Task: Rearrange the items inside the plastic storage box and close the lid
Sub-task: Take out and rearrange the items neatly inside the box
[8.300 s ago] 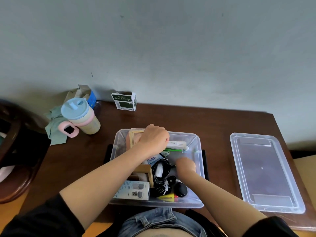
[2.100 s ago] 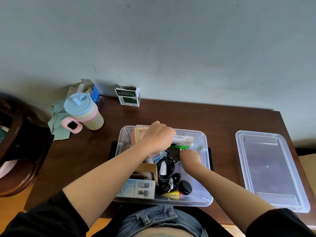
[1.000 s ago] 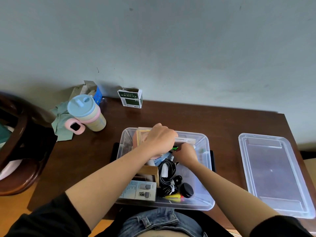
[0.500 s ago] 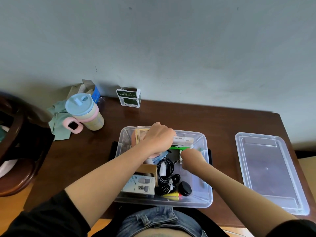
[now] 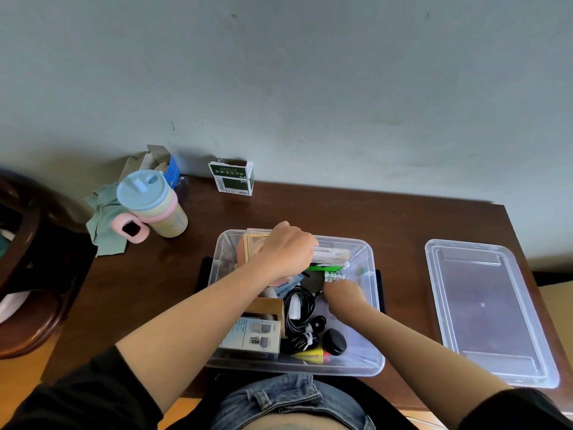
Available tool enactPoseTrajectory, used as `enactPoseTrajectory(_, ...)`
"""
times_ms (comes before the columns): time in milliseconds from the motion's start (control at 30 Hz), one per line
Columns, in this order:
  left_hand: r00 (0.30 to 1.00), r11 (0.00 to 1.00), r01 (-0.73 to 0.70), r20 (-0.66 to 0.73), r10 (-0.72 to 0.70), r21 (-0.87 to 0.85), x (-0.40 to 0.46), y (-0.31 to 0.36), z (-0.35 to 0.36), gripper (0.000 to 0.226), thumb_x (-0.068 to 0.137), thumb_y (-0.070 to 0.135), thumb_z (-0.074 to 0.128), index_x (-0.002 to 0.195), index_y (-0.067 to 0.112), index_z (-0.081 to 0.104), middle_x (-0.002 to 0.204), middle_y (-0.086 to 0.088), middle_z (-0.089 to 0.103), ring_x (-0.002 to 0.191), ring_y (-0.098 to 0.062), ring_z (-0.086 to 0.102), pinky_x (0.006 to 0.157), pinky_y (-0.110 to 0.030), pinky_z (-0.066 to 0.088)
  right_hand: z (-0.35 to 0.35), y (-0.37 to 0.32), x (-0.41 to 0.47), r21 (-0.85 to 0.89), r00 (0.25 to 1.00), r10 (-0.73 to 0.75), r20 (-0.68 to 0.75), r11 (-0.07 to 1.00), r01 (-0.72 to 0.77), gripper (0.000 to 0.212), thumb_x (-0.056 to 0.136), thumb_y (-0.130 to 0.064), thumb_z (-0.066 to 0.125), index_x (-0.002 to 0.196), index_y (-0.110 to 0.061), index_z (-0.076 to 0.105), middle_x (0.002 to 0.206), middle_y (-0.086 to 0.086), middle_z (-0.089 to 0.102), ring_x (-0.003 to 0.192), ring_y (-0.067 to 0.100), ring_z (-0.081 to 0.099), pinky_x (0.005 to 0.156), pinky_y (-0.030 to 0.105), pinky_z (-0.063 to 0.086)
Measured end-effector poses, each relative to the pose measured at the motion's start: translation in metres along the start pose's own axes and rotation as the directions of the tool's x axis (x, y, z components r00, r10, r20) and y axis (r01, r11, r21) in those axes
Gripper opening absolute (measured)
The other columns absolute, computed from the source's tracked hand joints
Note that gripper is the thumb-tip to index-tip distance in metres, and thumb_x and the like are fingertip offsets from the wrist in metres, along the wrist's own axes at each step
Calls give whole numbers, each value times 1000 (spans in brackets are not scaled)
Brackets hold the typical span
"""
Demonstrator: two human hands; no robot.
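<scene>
The clear plastic storage box [image 5: 376, 308] stands open in front of me on the brown table. My left hand [image 5: 286, 254] is curled in a fist at the box's far end, against wooden frames [image 5: 252, 245], and grips a long white box [image 5: 331, 253]. Just right of the middle of the box, my right hand [image 5: 342, 294] pinches a small white-and-green packet [image 5: 335, 276] at its fingertips. Black cables [image 5: 299, 308], a black round case [image 5: 335, 341], a grey-white carton [image 5: 252, 336] and a yellow item [image 5: 311, 355] lie in the near half. The clear lid [image 5: 486, 308] lies flat to the right.
A blue-lidded cup [image 5: 152, 203] with a pink handle stands at the back left, beside a green cloth [image 5: 105, 221]. A green-and-white carton [image 5: 234, 178] stands against the wall. A dark wooden chair [image 5: 28, 274] is at the left, off the table.
My right hand has drawn back a little from beside my left hand, with the small packet at its fingertips. My left hand has stayed in place at the far end.
</scene>
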State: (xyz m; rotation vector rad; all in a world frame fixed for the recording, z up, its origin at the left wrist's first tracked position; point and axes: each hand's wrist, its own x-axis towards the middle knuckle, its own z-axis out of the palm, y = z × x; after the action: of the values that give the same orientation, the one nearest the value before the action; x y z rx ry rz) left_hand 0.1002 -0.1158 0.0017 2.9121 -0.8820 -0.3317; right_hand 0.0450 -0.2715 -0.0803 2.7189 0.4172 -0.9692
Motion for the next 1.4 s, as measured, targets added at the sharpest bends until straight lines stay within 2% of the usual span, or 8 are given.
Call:
enactPoseTrajectory(267, 1000, 1000, 3, -11, -3, 2, 0, -1, 2, 28, 95, 16, 39, 78, 18, 62, 58, 4, 47, 66, -23, 53, 68, -32, 27, 0, -3, 2, -39, 997, -28, -73, 999, 25, 30, 83, 12, 50, 107, -4, 57, 104, 10, 66, 96, 28, 64, 65, 29, 43)
enactPoseTrajectory(633, 1000, 1000, 3, -6, -3, -5, -2, -1, 0, 31, 95, 16, 38, 65, 20, 48, 54, 5, 41, 60, -21, 48, 68, -32, 27, 0, -5, 2, -27, 997, 48, -57, 998, -50, 31, 84, 13, 48, 105, -5, 64, 107, 8, 65, 100, 25, 63, 70, 27, 47)
enactPoseTrajectory(767, 1000, 1000, 15, -5, -15, -19, -2, -1, 0, 32, 94, 14, 38, 63, 21, 44, 53, 5, 39, 59, -22, 45, 67, -32, 26, -8, -9, 2, 140, 991, 129, -37, 983, -123, 28, 83, 11, 48, 99, -6, 63, 103, 8, 65, 96, 25, 63, 65, 27, 43)
enactPoseTrajectory(900, 999, 999, 32, 2, -32, -25, -2, -1, 0, 31, 93, 13, 38, 63, 22, 45, 53, 4, 40, 61, -24, 45, 66, -33, 24, -17, -16, 5, 435, 981, 116, -158, 900, -36, 16, 90, -2, 43, 84, -8, 56, 88, 9, 56, 80, 28, 57, 60, 31, 39)
enactPoseTrajectory(1033, 998, 997, 58, 39, -57, -45, -3, -2, -4, 30, 94, 11, 38, 86, 21, 65, 56, 5, 44, 66, -24, 46, 69, -32, 27, -15, -31, 15, 653, 990, 81, -111, 758, 12, 26, 94, -9, 38, 110, -5, 58, 106, 14, 63, 94, 32, 58, 68, 31, 41)
enactPoseTrajectory(1133, 997, 992, 66, 54, -61, -108, -3, -3, -6, 33, 95, 9, 39, 103, 21, 69, 67, 3, 59, 67, -21, 51, 79, -33, 36, -12, -37, 20, 739, 999, 38, 1, 674, -26, 31, 92, -6, 38, 120, -5, 52, 113, 16, 60, 100, 32, 56, 74, 30, 41)
enactPoseTrajectory(1267, 994, 986, 70, 90, -57, -153, -2, -5, -8, 36, 96, 12, 44, 121, 27, 63, 106, 3, 71, 100, -20, 61, 92, -33, 36, -23, -24, 23, 828, 997, 13, 74, 556, -68, 28, 90, -6, 43, 111, -12, 60, 92, 1, 58, 81, 18, 51, 70, 26, 39)
enactPoseTrajectory(1400, 990, 982, 81, 129, -59, -172, -2, -7, -8, 32, 96, 14, 44, 118, 23, 64, 110, 4, 71, 106, -19, 61, 95, -35, 36, -29, -16, 22, 759, 994, -15, 112, 646, -76, 34, 87, -8, 48, 117, -11, 63, 104, 8, 64, 97, 26, 57, 82, 34, 47)
